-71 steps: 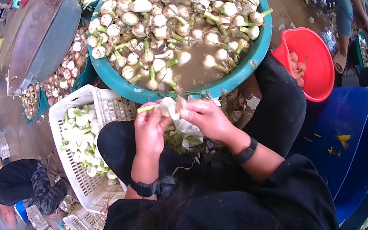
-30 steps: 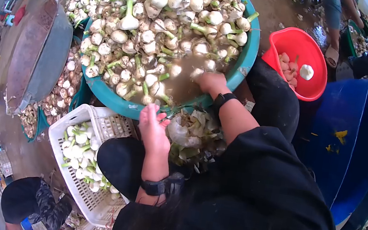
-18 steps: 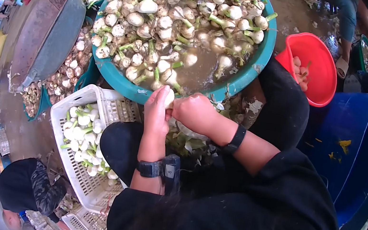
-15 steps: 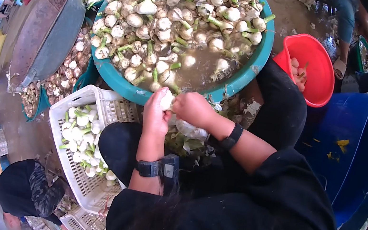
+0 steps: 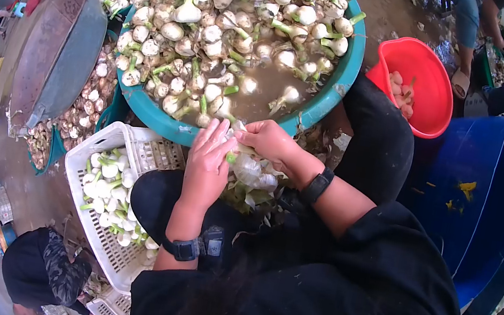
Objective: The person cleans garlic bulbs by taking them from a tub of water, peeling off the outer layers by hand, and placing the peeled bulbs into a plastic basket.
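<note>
My left hand [image 5: 207,162] is wrapped over a garlic bulb, its fingers mostly hiding it. The bulb's green stem [image 5: 231,157] pokes out below the fingers. Thumb and fingers of my right hand [image 5: 269,142] are closed against the bulb's far side, where a bit of pale skin [image 5: 240,126] shows between the hands. Both hands are just over the near rim of a teal tub [image 5: 155,121]. Muddy water and many garlic bulbs [image 5: 187,11] with green stems fill that tub. Beneath my hands lie loose white peelings [image 5: 248,173].
At my left, a white plastic basket [image 5: 123,269] holds peeled-looking garlic. A red basin [image 5: 433,74] with several pinkish pieces stands right of the tub. Blue barrels [image 5: 462,164] rise at my right. A metal cart [image 5: 69,43] and a crouching person [image 5: 40,266] are on the left.
My left hand has turned over the bulb, covering it, and the stem now points toward me. My right hand has shifted right and lies closer to the left fingers. The view has tilted slightly.
</note>
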Motion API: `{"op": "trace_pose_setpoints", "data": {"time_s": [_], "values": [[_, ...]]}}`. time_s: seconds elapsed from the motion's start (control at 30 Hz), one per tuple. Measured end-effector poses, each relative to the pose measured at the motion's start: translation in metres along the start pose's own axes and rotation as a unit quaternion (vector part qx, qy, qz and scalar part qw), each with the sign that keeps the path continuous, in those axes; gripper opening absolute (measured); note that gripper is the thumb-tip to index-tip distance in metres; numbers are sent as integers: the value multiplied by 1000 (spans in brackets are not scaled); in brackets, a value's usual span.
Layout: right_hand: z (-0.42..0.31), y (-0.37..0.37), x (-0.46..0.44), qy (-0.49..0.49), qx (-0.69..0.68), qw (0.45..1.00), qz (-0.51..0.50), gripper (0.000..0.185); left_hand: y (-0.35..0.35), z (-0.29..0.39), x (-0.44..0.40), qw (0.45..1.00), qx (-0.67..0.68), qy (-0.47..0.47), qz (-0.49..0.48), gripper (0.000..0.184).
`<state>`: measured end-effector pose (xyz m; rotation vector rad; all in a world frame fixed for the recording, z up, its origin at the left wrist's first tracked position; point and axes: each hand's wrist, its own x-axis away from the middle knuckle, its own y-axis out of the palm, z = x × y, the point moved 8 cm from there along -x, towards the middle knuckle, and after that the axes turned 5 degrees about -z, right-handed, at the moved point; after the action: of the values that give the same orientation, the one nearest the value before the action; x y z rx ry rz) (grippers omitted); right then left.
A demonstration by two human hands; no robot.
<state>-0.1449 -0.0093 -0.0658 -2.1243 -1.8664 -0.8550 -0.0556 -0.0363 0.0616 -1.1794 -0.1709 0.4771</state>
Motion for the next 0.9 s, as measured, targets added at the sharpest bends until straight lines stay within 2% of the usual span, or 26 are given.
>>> {"op": "trace_pose_setpoints", "data": {"time_s": [0.03, 0.07, 0.1, 0.13, 0.17, 0.2, 0.23, 0.3, 0.37, 0.4, 0.43, 0.5, 0.53, 0.57, 0.6, 0.63, 0.67, 0.73, 0.77, 0.83, 0.87, 0.9], "values": [[-4, 7, 3, -4, -71, 997, -21, 21, 10, -4, 5, 1000, 1, -1, -1, 30], [-9, 13, 7, -10, -141, 989, -43, 19, 17, -23, 12, 976, 198, -75, 42, 24], [-14, 14, 13, -9, -140, 989, -44, 19, 25, -39, 19, 907, 385, -145, 84, 18], [-26, 14, 23, -71, -165, 983, -46, 17, 24, -49, 26, 850, 459, -195, 167, 11], [-37, 13, 35, -132, -189, 972, -49, 16, 23, -50, 25, 851, 458, -196, 168, 11], [-50, 19, 50, -216, -91, 969, -72, 12, 30, -68, 35, 710, 602, -265, 251, 11], [-62, 22, 67, -343, 122, 930, -52, 12, 41, -77, 46, 533, 714, -320, 322, 12], [-43, 28, 77, -338, 367, 863, -73, 14, 41, -80, 53, 523, 703, -348, 335, 16], [1, 9, 63, -246, 574, 781, -23, 13, 44, -88, 63, 518, 693, -376, 330, 18], [8, 7, 57, -165, 653, 737, -53, 18, 33, -83, 65, 538, 641, -415, 358, 19], [4, 10, 59, -166, 653, 737, -53, 18, 32, -84, 66, 538, 641, -414, 359, 19], [-39, 12, 75, -238, 493, 835, 53, 24, 16, -84, 62, 688, 510, -401, 325, 17], [-62, 14, 78, -239, 390, 884, 96, 26, 11, -80, 58, 732, 471, -366, 330, 16], [-70, 21, 68, -237, 390, 884, 98, 26, 13, -79, 57, 732, 473, -365, 327, 16], [-83, 24, 58, -287, 252, 922, 59, 22, 10, -73, 50, 765, 462, -322, 313, 17], [-90, 24, 55, -330, 107, 938, 17, 18, 6, -67, 44, 795, 449, -278, 298, 18], [-90, 23, 57, -331, 107, 937, 20, 18, 5, -66, 42, 796, 449, -277, 297, 18], [-101, 33, 73, -430, 211, 878, -5, 13, 20, -81, 57, 662, 551, -396, 319, 20], [-93, 32, 78, -431, 209, 878, -9, 13, 17, -84, 59, 662, 548, -397, 322, 20], [-56, 41, 79, -381, 321, 863, -86, 11, 19, -93, 69, 609, 563, -453, 325, 24], [-46, 26, 72, -353, 295, 887, -34, 9, 17, -90, 64, 623, 564, -441, 314, 23], [-55, 26, 73, -349, 297, 888, -33, 9, 21, -86, 61, 621, 567, -443, 312, 23]]}}
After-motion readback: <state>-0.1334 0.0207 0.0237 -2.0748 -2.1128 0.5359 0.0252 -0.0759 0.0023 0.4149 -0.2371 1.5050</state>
